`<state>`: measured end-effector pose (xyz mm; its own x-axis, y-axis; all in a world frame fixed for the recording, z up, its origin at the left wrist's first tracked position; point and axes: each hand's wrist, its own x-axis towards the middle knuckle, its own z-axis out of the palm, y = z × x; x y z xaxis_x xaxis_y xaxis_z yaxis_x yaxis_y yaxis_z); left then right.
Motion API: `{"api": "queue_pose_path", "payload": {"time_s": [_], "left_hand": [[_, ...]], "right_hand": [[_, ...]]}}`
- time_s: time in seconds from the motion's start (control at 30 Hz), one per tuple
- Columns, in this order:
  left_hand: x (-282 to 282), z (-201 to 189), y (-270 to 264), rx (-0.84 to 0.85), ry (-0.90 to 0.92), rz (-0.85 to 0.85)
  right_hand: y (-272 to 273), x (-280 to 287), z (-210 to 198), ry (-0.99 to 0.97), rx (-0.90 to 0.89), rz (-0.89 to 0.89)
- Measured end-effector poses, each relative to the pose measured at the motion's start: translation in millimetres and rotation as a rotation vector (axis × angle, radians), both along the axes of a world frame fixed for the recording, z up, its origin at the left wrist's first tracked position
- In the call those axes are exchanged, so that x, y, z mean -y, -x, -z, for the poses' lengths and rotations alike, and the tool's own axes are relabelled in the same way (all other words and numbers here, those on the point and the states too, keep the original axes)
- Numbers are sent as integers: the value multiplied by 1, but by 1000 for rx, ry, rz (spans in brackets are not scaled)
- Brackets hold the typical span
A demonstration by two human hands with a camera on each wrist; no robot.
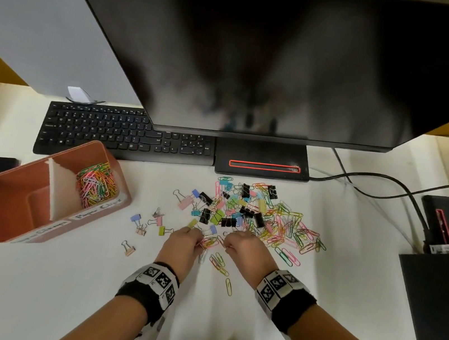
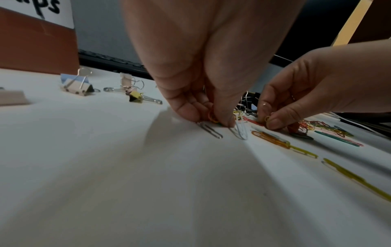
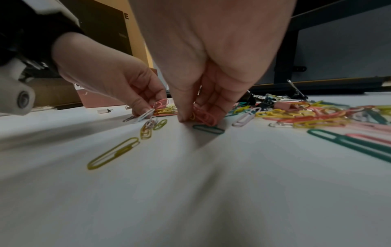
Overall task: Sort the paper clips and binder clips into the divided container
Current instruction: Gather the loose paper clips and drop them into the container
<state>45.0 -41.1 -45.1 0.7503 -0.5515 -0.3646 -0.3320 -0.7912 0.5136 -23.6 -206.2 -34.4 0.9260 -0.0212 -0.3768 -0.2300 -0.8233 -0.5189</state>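
- Step in hand: paper clips are gathered off the desk (image 1: 55, 304) w/ both hands, at the near edge of the mixed pile (image 1: 252, 212).
- Left hand (image 1: 183, 247): fingertips pinched narrow on a small bunch of coloured paper clips (image 2: 212, 117); white/silver clips stick out below the tips.
- Right hand (image 1: 245, 251): thumb and fingers pinched narrow on pink paper clips (image 3: 204, 115), tips touching the desk.
- Divided container (image 1: 9, 183): terracotta, rectangular, left of the hands, well apart. White divider inside; far compartment holds a heap of coloured paper clips (image 1: 97, 183); near compartment appears to hold none, though its floor is only partly visible.
- Binder clips (image 1: 150, 224): a few lie scattered btwn container and pile; black and pastel ones are mixed into the pile.
- Next move (judged): both bunches are to be carried left and dropped in the far compartment; grip kept tight, since the clips are thin, smooth, coated wire loops, apt to slip or snag on each other.
- Binder clips: folded sheet bodies w/ wire handles; bulkier, easier to pinch.
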Motion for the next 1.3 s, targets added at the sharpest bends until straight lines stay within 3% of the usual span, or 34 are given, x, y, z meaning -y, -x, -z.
{"api": "queue_pose_path", "payload": {"time_s": [0.23,0.47,0.57,0.7,0.8,0.87,1.07,1.17,1.3], "left_hand": [[-4,-9,-7,-54,102,-16],[-66,-84,-45,112,290,-107],[-106,-119,-74,147,279,-222],[-153,-135,-116,177,196,-433],[-167,-129,-139,100,191,-602],[-169,-122,-144,36,163,-603],[-160,-112,-125,172,242,-335],[-139,-102,-94,57,318,-183],[-105,-69,-56,-114,259,-90]], "right_hand": [[-2,3,-11,-93,-10,114],[-51,-37,-70,-252,215,163],[-96,-78,-87,-314,278,102],[-158,-142,-106,-341,335,19],[-192,-177,-110,-350,239,6],[-200,-189,-107,-354,166,14],[-152,-140,-104,-239,298,25],[-99,-85,-97,-162,233,110],[-20,-15,-75,-40,113,200]]}}
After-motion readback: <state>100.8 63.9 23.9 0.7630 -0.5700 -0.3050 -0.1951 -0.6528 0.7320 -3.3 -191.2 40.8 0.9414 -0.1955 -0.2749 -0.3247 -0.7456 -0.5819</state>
